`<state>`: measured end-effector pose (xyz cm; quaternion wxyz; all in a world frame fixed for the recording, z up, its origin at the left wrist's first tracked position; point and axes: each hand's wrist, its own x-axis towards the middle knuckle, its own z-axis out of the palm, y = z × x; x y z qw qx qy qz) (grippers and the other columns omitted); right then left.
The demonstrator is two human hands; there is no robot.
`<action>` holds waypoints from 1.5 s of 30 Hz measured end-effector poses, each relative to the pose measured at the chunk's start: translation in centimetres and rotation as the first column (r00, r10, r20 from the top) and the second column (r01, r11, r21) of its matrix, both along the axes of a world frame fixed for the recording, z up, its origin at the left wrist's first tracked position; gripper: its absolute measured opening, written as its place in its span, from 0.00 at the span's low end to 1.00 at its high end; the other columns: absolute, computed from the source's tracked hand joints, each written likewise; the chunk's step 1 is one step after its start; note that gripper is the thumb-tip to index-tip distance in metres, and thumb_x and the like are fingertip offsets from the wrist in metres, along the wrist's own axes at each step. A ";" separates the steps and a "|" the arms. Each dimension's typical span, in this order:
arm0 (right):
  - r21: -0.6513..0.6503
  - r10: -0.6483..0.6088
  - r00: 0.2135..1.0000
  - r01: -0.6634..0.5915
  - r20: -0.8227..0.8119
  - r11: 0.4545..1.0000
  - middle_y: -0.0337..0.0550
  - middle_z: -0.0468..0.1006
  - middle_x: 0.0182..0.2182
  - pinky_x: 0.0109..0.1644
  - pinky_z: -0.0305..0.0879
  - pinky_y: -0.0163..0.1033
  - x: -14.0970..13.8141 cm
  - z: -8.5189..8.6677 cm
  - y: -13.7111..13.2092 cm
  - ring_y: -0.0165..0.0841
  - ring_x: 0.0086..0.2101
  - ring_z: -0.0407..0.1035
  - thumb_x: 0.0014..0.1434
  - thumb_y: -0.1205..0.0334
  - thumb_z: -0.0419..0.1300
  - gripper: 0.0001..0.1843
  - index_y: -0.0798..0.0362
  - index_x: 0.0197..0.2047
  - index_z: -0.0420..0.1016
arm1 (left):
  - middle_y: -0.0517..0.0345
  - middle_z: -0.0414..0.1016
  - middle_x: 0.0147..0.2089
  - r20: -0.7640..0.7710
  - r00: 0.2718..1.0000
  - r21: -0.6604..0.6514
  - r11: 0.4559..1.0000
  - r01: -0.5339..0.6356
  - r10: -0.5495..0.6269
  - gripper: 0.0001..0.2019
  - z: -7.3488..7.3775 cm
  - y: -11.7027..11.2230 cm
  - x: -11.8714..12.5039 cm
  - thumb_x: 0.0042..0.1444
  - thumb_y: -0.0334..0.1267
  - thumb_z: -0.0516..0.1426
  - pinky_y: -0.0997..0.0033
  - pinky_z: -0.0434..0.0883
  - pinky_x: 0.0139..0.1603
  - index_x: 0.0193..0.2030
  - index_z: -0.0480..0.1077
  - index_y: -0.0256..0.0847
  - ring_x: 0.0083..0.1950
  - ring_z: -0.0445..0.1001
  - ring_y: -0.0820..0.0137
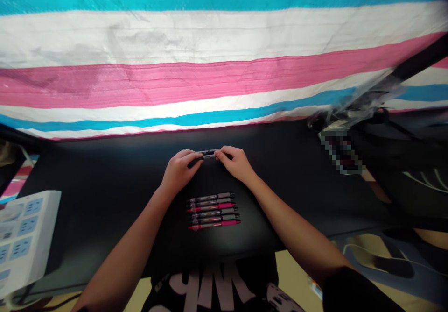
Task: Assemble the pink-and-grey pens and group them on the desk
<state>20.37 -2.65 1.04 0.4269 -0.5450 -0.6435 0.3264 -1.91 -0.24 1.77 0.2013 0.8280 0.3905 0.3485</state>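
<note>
My left hand [180,168] and my right hand [236,161] meet over the black table [105,186], fingers pinched on the two ends of a dark pen [209,153] held level between them. Just below the hands, a neat row of several pens [214,210] lies on the table, some black and some pink, all pointing left to right. Neither hand touches that row.
A white power strip [24,235] sits at the table's left edge. A striped pink, white and blue sheet [210,60] hangs behind the table. A black stand with clear plastic [364,99] and a blurred item are at the right.
</note>
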 end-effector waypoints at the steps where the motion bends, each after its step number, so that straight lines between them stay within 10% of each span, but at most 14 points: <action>1: -0.014 0.006 1.000 -0.005 0.014 1.000 0.39 0.71 0.21 0.33 0.58 0.40 0.0 0.0 0.0 0.32 0.26 0.64 0.67 0.47 0.57 0.23 0.51 0.24 0.72 | 0.53 0.83 0.44 -0.003 1.000 0.007 1.000 0.008 -0.008 0.07 0.0 0.0 0.0 0.64 0.35 0.62 0.64 0.78 0.47 0.47 0.81 0.43 0.44 0.81 0.64; 7: -0.038 0.010 0.999 -0.012 -0.041 0.999 0.39 0.75 0.28 0.33 0.60 0.37 -0.2 0.2 -0.1 0.31 0.28 0.65 0.62 0.49 0.63 0.14 0.52 0.37 0.76 | 0.50 0.83 0.44 -0.018 1.000 0.048 0.999 0.014 -0.014 0.07 -0.2 0.1 -0.1 0.64 0.34 0.62 0.62 0.78 0.48 0.47 0.81 0.41 0.44 0.81 0.62; 18: -0.091 0.058 0.998 -0.055 0.032 0.994 0.37 0.65 0.18 0.31 0.53 0.38 -0.2 0.3 -0.2 0.30 0.23 0.60 0.68 0.33 0.49 0.35 0.51 0.20 0.63 | 0.49 0.83 0.44 -0.014 0.995 0.160 0.982 0.098 -0.097 0.08 -0.4 -0.1 0.0 0.66 0.36 0.61 0.61 0.77 0.47 0.47 0.82 0.41 0.43 0.80 0.62; 24: -0.048 -0.062 0.997 0.060 -0.038 0.997 0.37 0.66 0.19 0.32 0.54 0.38 -0.1 0.3 -0.2 0.30 0.24 0.60 0.67 0.31 0.51 0.34 0.52 0.23 0.67 | 0.51 0.83 0.41 0.186 0.976 -0.028 0.994 -0.110 0.113 0.07 1.1 -0.1 -0.2 0.62 0.41 0.65 0.66 0.74 0.42 0.44 0.81 0.42 0.39 0.79 0.65; 27: -0.080 -0.091 0.985 0.080 -0.148 0.994 0.39 0.69 0.21 0.32 0.56 0.38 0.1 0.2 -0.1 0.31 0.25 0.62 0.65 0.31 0.53 0.33 0.52 0.24 0.69 | 0.55 0.79 0.32 0.459 0.846 -0.340 0.933 -0.116 0.273 0.09 1.6 0.2 -0.1 0.63 0.43 0.63 0.70 0.70 0.33 0.44 0.80 0.41 0.30 0.74 0.70; 33: -0.106 0.058 0.986 -0.075 -0.155 0.992 0.37 0.70 0.23 0.31 0.57 0.37 -0.8 0.3 -0.6 0.30 0.25 0.61 0.62 0.39 0.62 0.24 0.52 0.28 0.72 | 0.51 0.80 0.39 0.734 0.439 -0.669 0.666 0.332 0.518 0.14 1.5 0.8 0.6 0.56 0.45 0.67 0.74 0.68 0.27 0.43 0.77 0.38 0.30 0.75 0.71; 40: -0.074 0.146 0.989 -0.149 -0.033 0.986 0.37 0.71 0.24 0.33 0.59 0.37 -1.2 0.2 -1.0 0.30 0.26 0.62 0.60 0.51 0.67 0.15 0.52 0.29 0.72 | 0.55 0.73 0.30 0.742 0.417 -0.664 0.495 0.560 0.525 0.17 2.8 0.6 0.4 0.64 0.49 0.54 0.73 0.64 0.22 0.29 0.68 0.40 0.24 0.67 0.72; 45: -0.040 0.142 0.990 -0.143 -0.026 0.989 0.36 0.71 0.25 0.34 0.60 0.37 -1.1 0.2 -0.9 0.30 0.27 0.62 0.60 0.54 0.67 0.14 0.52 0.29 0.71 | 0.61 0.65 0.28 0.792 0.351 -0.591 0.482 0.647 0.500 0.10 3.7 0.3 0.2 0.59 0.37 0.59 0.77 0.61 0.23 0.27 0.65 0.39 0.23 0.61 0.77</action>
